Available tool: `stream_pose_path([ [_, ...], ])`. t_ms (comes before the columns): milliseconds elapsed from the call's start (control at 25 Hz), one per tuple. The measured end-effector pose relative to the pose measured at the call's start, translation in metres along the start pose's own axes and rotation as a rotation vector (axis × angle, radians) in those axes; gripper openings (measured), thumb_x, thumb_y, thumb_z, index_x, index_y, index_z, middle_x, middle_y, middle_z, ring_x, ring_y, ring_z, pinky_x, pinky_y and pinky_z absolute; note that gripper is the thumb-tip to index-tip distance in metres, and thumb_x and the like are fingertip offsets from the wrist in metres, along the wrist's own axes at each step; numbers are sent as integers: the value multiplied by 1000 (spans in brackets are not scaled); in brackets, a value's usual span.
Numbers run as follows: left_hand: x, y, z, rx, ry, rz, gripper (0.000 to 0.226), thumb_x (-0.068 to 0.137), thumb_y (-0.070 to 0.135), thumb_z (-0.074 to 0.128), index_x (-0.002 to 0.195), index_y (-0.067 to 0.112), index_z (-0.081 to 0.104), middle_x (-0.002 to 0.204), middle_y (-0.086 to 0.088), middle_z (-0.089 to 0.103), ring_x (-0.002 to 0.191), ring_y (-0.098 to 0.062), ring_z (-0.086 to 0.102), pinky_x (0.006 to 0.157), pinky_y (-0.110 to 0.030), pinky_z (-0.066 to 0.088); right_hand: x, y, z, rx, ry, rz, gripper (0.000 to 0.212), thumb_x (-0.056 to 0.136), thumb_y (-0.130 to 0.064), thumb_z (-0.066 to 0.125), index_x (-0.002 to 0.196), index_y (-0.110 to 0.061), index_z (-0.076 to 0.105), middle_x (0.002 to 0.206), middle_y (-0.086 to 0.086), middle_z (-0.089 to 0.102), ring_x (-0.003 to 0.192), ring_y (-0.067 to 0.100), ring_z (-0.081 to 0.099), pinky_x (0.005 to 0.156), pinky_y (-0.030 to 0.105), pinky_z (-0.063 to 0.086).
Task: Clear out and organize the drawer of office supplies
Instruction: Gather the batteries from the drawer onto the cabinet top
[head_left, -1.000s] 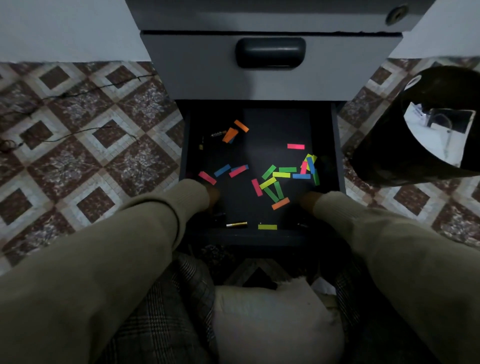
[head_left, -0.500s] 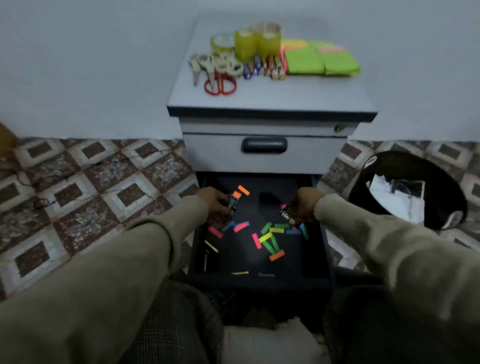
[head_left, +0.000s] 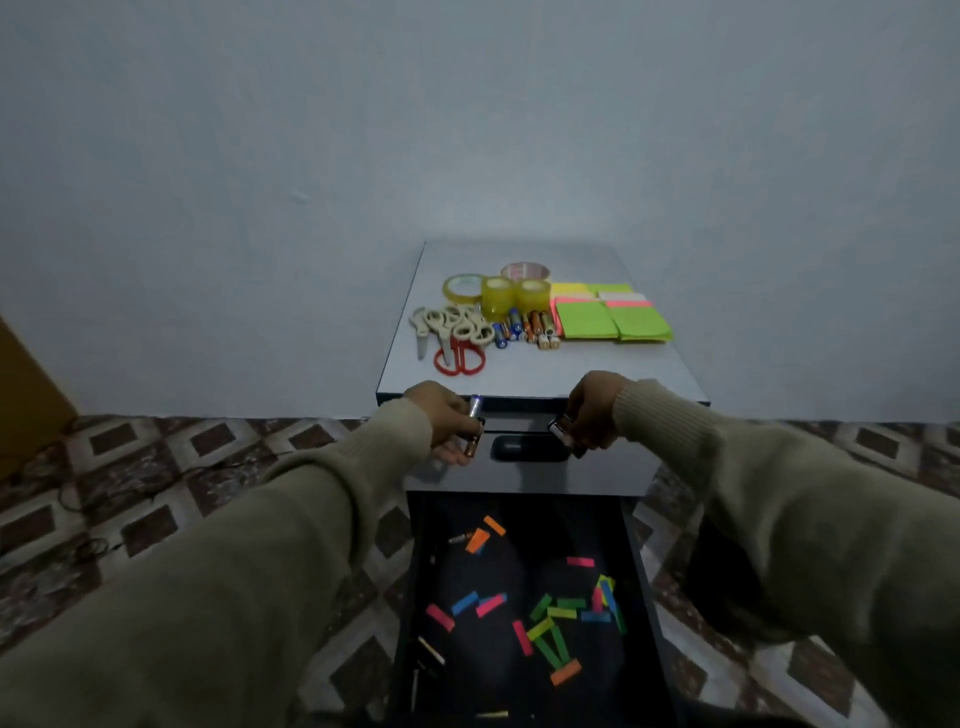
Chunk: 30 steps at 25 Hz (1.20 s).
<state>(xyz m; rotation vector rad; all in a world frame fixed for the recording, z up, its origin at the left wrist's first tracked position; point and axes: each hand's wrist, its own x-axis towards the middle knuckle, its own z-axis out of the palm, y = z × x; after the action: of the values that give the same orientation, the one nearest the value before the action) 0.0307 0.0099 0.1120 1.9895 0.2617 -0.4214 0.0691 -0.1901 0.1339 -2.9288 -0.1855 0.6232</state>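
Hands in olive knit sleeves are hovering at the centre of the frame, in front of the edge of a small grey drawer cabinet (head_left: 540, 371). The left hand (head_left: 445, 422) is curling its fingers round a few slim cylindrical batteries (head_left: 474, 430), one copper-tipped end poking out below the fingers. The right hand (head_left: 592, 410) is gripping a small dark cylindrical object with a pale end (head_left: 561, 431), too dim to name surely, though it looks like another battery. Both hands are sitting level with the closed upper drawer and its dark recessed handle (head_left: 530, 448). Below them, in the lower centre of the frame, the open black bottom drawer (head_left: 524, 597) is holding scattered strips of coloured paper tabs (head_left: 558, 616) in orange, pink, blue, green and yellow, plus a few loose slim batteries (head_left: 431, 649) lying along its left side and near edge. On the cabinet top, in the middle of the frame, cream-handled scissors and one red-handled pair (head_left: 452, 332) are lying beside a row of small batteries (head_left: 524, 327), yellowish rolls of clear tape (head_left: 498, 293) behind them, and neon green and yellow sticky-note pads (head_left: 608, 317) to the right. Patterned brown-and-white floor tiles (head_left: 130, 493) are showing on either side.
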Motion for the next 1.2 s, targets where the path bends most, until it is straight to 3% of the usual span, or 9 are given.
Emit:
stream_pose_path([
  [120,10,20,-7,-18,18,-9,31,86,5,63,113,-7,56,80,-20,65,48,-20,64,59,-32,57,15,-5,-25,175,5,-1,29,82,-12,66,109,0,65,78,7,66,66,16,65,50,18,55],
  [200,19,31,-11,-15,23,-24,33,86,5,63,116,-7,54,86,-23,64,45,-20,63,56,-31,57,28,-9,-38,351,11,18,30,83,-5,64,111,6,62,69,6,62,58,15,60,42,19,50],
  [360,38,48,-19,-39,26,-45,38,86,4,62,121,-5,51,103,-26,63,47,-22,61,49,-28,55,61,-30,-43,491,23,98,42,79,-10,71,117,4,58,94,15,67,85,24,67,80,36,57],
  [440,44,49,-22,-26,29,-64,41,86,5,63,123,-6,49,108,-27,63,47,-21,62,51,-28,55,73,-40,-40,505,74,126,55,74,-19,76,120,3,54,111,17,64,101,27,64,89,37,53],
  [640,65,45,-30,-16,52,-103,45,87,7,61,125,-10,44,109,-29,63,35,-17,60,47,-26,54,99,-49,-38,689,222,124,53,70,-17,79,113,2,56,109,15,64,98,28,64,84,33,54],
  [800,76,53,-26,-11,67,-122,35,88,10,62,117,-5,50,76,-22,63,39,-18,60,39,-23,52,106,-39,-35,731,229,116,48,71,-11,78,112,2,57,106,18,66,95,29,66,86,39,55],
  [960,87,64,-9,6,66,-141,34,85,8,65,113,-5,51,70,-22,60,33,-17,58,35,-22,50,98,-24,-36,860,177,139,41,73,-6,74,110,4,58,104,20,66,93,30,67,86,41,55],
  [1120,94,79,14,-101,94,-146,20,85,7,64,98,-3,53,92,-22,65,75,-26,69,52,-26,52,88,-11,-38,927,146,154,34,77,-1,69,109,4,58,99,22,65,91,28,67,89,40,53],
  [1200,98,85,22,-177,129,-128,16,85,3,63,79,4,47,81,-16,59,71,-25,63,51,-22,51,85,-1,-40,942,118,155,33,78,0,68,110,3,59,93,16,64,76,21,65,89,36,53],
])
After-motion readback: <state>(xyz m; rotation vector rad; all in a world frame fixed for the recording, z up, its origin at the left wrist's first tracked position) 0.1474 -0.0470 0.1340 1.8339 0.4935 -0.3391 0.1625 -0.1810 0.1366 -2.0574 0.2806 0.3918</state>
